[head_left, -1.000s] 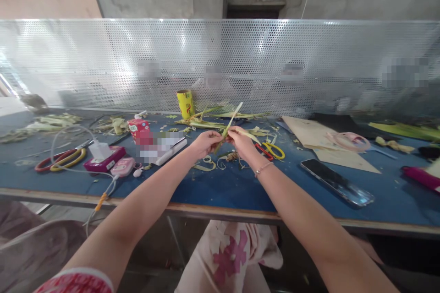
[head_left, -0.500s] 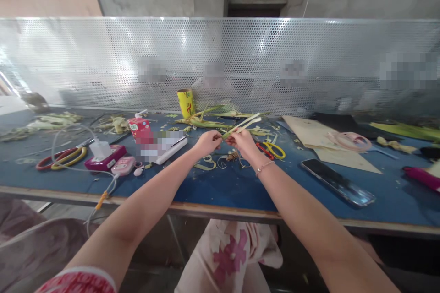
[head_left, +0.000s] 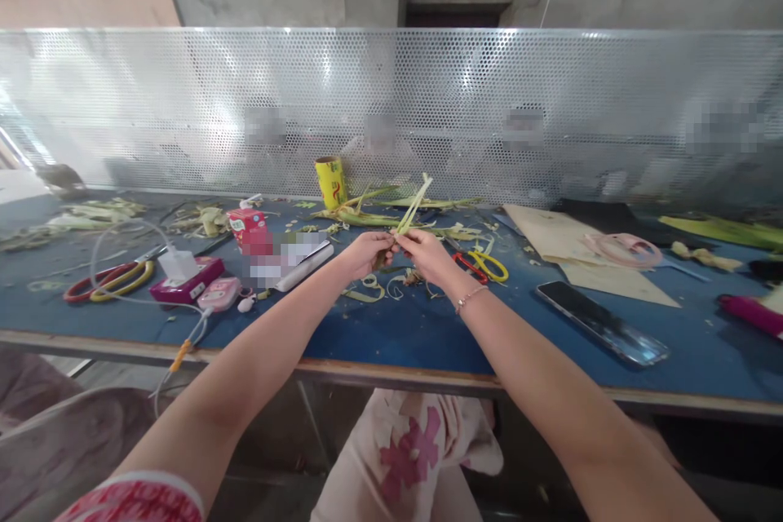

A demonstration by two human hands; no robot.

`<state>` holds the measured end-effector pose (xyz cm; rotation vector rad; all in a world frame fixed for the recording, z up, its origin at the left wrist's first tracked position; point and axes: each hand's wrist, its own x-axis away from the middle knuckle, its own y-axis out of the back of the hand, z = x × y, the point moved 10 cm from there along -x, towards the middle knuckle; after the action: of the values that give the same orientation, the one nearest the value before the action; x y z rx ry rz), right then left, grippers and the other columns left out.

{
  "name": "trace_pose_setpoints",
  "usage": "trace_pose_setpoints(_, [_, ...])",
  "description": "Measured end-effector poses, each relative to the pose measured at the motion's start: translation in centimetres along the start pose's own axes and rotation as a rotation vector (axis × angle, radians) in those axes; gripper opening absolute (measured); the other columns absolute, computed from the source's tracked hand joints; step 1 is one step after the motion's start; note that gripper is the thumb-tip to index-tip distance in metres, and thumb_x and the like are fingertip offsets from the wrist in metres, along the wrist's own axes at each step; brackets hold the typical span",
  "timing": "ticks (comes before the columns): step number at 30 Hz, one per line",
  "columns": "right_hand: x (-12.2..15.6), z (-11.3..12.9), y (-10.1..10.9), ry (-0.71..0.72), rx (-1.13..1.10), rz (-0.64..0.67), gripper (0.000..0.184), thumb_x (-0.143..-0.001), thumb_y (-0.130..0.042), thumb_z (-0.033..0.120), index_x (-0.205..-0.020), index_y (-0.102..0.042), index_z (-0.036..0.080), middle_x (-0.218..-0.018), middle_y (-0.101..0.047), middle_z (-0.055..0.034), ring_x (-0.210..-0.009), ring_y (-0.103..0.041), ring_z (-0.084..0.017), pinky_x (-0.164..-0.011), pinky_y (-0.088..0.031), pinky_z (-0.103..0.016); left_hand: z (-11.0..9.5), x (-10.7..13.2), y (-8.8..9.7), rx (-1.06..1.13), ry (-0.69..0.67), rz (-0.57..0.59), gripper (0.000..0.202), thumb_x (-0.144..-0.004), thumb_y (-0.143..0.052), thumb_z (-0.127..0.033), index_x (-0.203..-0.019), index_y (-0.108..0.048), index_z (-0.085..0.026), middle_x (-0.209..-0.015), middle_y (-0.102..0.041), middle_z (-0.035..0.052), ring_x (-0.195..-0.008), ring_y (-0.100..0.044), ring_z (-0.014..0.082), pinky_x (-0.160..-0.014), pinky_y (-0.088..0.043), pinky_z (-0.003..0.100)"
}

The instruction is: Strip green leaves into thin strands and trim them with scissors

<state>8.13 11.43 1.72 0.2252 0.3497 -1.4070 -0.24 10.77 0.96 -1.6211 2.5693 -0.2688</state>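
Both of my hands meet above the middle of the blue table point(head_left: 397, 334). My left hand point(head_left: 365, 251) and my right hand point(head_left: 426, 254) are closed in a pinch on the lower end of a pale green leaf strip point(head_left: 413, 207). The strip points up and slightly right from my fingers and looks split into thin bands. Curled leaf scraps point(head_left: 373, 290) lie on the table just below my hands. Red and yellow scissors point(head_left: 480, 266) lie right beside my right hand.
A phone point(head_left: 599, 323) lies at the right, with brown card sheets point(head_left: 568, 249) behind it. At the left are a pink power bank with charger point(head_left: 187, 279), more scissors point(head_left: 107, 282) and a red carton point(head_left: 246, 224). A yellow roll point(head_left: 331, 183) and long leaves point(head_left: 367, 218) lie before the perforated metal screen point(head_left: 391, 106).
The strip's free end swung from upright to nearly flat toward the right, then back up. My hands stayed together in the same spot.
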Motion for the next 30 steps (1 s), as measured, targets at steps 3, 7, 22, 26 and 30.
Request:
trace_pose_setpoints(3, [-0.1,0.0,0.4,0.002,-0.076,-0.033,0.038,-0.059,-0.072,0.045,-0.08,-0.063,0.015,-0.07,-0.06,0.0,-0.064,-0.051,-0.011,-0.062,-0.04,-0.025,0.1,0.1,0.2,-0.038,0.006,-0.009,0.009,-0.075,-0.062,-0.012,-0.067,-0.058,-0.009,-0.058,-0.056,0.001,-0.046,-0.045,0.0033,-0.048,-0.041,0.018])
trace_pose_setpoints(7, [0.0,0.2,0.5,-0.011,-0.054,-0.046,0.035,-0.059,-0.072,0.045,-0.071,-0.059,0.015,-0.065,-0.058,0.0003,-0.061,-0.049,-0.01,-0.058,-0.038,-0.025,-0.6,0.0,0.3,-0.164,-0.083,-0.025,0.011,-0.073,-0.063,-0.015,-0.064,-0.061,-0.01,-0.059,-0.059,0.0027,-0.047,-0.045,0.0041,-0.049,-0.04,0.019])
trace_pose_setpoints(22, [0.4,0.7,2.3,-0.053,0.053,-0.181,0.026,-0.056,-0.073,0.037,-0.066,-0.06,0.016,-0.06,-0.059,-0.0013,-0.056,-0.053,-0.013,-0.054,-0.043,-0.026,-4.9,1.7,-1.2,-0.985,-0.531,-0.122,0.022,-0.077,-0.051,-0.019,-0.061,-0.066,-0.017,-0.057,-0.059,0.001,-0.059,-0.049,0.0122,-0.061,-0.035,0.021])
trace_pose_setpoints(26, [0.1,0.7,2.4,-0.031,0.1,-0.171,0.025,-0.056,-0.072,0.037,-0.064,-0.059,0.018,-0.059,-0.059,-0.0008,-0.056,-0.055,-0.014,-0.056,-0.046,-0.028,-5.4,1.9,-1.1,-1.01,-0.615,-0.165,0.016,-0.073,-0.055,-0.017,-0.063,-0.068,-0.018,-0.059,-0.059,0.0013,-0.061,-0.049,0.013,-0.064,-0.036,0.022])
trace_pose_setpoints(30, [0.0,1.0,1.9,-0.045,0.149,-0.094,0.023,-0.058,-0.071,0.036,-0.065,-0.056,0.02,-0.058,-0.059,0.0002,-0.057,-0.056,-0.014,-0.058,-0.047,-0.029,-5.1,1.3,0.0,-0.928,-0.564,-0.221,0.012,-0.07,-0.06,-0.019,-0.074,-0.072,-0.019,-0.066,-0.064,0.0016,-0.064,-0.053,0.0135,-0.066,-0.038,0.023])
